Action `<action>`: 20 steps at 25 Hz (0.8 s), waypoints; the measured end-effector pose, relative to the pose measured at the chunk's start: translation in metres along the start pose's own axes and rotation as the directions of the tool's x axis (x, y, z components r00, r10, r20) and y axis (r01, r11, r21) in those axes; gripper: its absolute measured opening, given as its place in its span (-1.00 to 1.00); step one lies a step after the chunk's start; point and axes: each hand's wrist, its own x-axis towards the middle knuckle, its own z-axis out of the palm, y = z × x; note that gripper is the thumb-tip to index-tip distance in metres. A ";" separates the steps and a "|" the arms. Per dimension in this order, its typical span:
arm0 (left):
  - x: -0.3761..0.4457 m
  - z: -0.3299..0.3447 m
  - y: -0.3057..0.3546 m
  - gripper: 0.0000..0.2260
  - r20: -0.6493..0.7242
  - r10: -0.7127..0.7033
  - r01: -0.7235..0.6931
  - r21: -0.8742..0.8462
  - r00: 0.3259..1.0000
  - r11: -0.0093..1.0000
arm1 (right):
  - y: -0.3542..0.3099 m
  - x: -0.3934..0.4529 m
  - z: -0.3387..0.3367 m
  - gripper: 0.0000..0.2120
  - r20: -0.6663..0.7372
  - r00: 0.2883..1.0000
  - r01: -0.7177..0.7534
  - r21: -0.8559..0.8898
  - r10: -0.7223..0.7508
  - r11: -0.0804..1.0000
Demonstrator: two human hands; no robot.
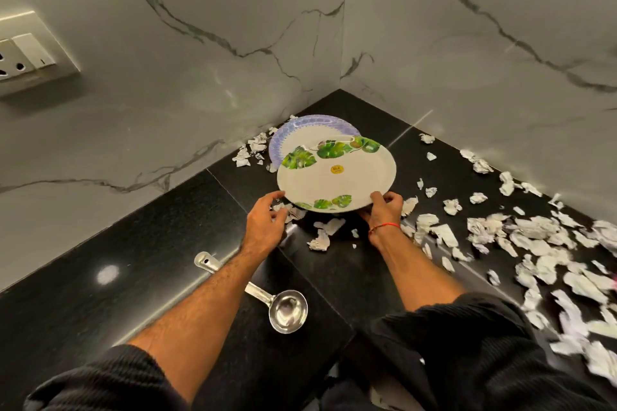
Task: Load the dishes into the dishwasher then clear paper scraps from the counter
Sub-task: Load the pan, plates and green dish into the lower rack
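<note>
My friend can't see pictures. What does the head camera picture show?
Two hands reach for a white plate with green leaves in a black counter corner: the right hand grips its near edge, the left hand is beside it. A purple-rimmed plate lies underneath, torn paper scraps lie all around, and a steel ladle lies nearer.

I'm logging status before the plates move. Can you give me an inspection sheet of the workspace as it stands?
Surface: black stone counter, glossy, in a corner of marble walls.
Job's things: leaf-print plate overlapping a purple-rimmed plate behind it; steel ladle near the front, its handle partly hidden by the left forearm.
Clutter: paper scraps thick on the right, fewer round the plates.
Hands: right hand grips the leaf-print plate's near edge; left hand at its left edge, fingers curled, grip unclear.
Cables: nothing seen.
Surroundings: wall socket with switch upper left.
</note>
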 end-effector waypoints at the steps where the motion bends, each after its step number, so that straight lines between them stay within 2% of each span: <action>1: -0.005 0.000 0.001 -0.70 -0.006 0.019 -0.019 -0.021 1.000 1.000 | -0.004 -0.015 -0.020 -0.78 -0.037 0.998 0.041 -0.006 -0.041 0.999; 5: -0.026 0.003 0.015 -0.69 0.000 0.030 -0.030 -0.096 1.000 0.995 | -0.008 -0.074 -0.096 -0.70 -0.156 0.974 0.162 -0.037 -0.166 0.986; 8: -0.051 0.017 0.027 -0.63 0.050 0.103 -0.100 -0.050 0.993 0.994 | -0.008 -0.129 -0.158 -0.69 -0.216 0.956 0.200 -0.009 -0.197 0.980; 10: -0.079 0.030 0.039 -0.65 0.133 0.157 -0.150 -0.056 0.979 0.987 | -0.007 -0.171 -0.195 -0.70 -0.269 0.931 0.259 0.011 -0.246 0.966; 14: -0.152 0.056 0.059 -0.75 0.271 0.178 -0.152 -0.113 0.946 0.982 | 0.012 -0.255 -0.269 -0.74 -0.402 0.862 0.332 -0.014 -0.309 0.943; 17: -0.200 0.069 0.069 -0.81 0.383 0.224 -0.178 -0.153 0.896 0.972 | 0.025 -0.312 -0.320 -0.70 -0.497 0.815 0.333 -0.021 -0.299 0.943; 20: -0.248 0.086 0.082 -0.80 0.507 0.281 -0.210 -0.193 0.815 0.958 | 0.034 -0.363 -0.369 -0.69 -0.587 0.763 0.317 -0.024 -0.270 0.948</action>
